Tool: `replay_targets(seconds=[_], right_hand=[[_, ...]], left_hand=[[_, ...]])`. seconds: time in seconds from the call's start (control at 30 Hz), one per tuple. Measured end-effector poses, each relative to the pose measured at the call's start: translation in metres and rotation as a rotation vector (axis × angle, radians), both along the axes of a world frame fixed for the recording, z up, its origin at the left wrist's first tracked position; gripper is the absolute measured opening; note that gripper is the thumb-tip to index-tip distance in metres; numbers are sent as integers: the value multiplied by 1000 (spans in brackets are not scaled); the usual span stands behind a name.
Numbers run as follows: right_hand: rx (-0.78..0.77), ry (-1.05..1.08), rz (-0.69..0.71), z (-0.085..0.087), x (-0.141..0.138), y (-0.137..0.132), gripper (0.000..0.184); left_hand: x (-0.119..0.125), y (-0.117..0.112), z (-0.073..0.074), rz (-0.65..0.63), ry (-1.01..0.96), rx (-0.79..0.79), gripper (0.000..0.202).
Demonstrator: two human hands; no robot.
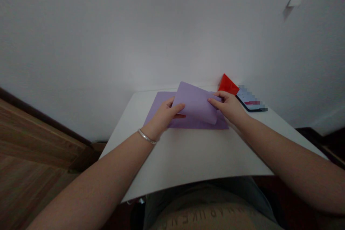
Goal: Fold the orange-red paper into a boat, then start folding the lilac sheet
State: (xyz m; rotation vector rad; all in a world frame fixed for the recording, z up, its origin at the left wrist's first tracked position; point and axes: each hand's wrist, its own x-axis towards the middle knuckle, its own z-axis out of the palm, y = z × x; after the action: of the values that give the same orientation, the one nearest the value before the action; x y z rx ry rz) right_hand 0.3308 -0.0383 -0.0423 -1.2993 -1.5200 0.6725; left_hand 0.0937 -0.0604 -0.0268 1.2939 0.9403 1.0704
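A purple sheet of paper point(195, 102), apparently folded over, is tilted up between my two hands. At its left edge my left hand point(169, 111) pinches it, thumb on the near face and fingers behind. My right hand point(223, 102) grips the right edge between thumb and fingers. Beneath it a larger flat purple sheet point(159, 102) lies on the white table point(199, 154); whether the two are joined is hidden by the held part and my hands.
Behind my right hand stands a red folded-paper shape point(228, 84). A tablet or phone point(249, 100) with a lit, partly blurred screen lies at the table's right rear. The wall point(167, 36) rises right behind the table. Wooden furniture point(35, 143) is at the left.
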Motion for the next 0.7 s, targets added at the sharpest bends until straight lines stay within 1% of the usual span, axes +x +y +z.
replay_targets(seconds=[0.1, 0.23, 0.3, 0.43, 0.53, 0.63, 0.7], right_hand=[[10, 6, -20, 1, -1, -1, 32], [33, -87, -34, 6, -2, -5, 32], [42, -129, -26, 8, -2, -7, 32], [60, -165, 2, 10, -3, -9, 31], [67, -159, 31, 11, -4, -9, 28], [70, -161, 53, 11, -5, -9, 26], [68, -162, 48, 11, -4, -9, 26]], left_hand=[[0, 1, 0, -9, 23, 16, 48], [0, 4, -3, 76, 17, 102, 56], [1, 5, -3, 119, 21, 149, 56], [3, 5, -3, 175, 74, 223, 41], [2, 6, -2, 234, 110, 249, 32], [0, 5, -1, 288, 144, 244, 29], [0, 3, 1, 294, 159, 242, 31]])
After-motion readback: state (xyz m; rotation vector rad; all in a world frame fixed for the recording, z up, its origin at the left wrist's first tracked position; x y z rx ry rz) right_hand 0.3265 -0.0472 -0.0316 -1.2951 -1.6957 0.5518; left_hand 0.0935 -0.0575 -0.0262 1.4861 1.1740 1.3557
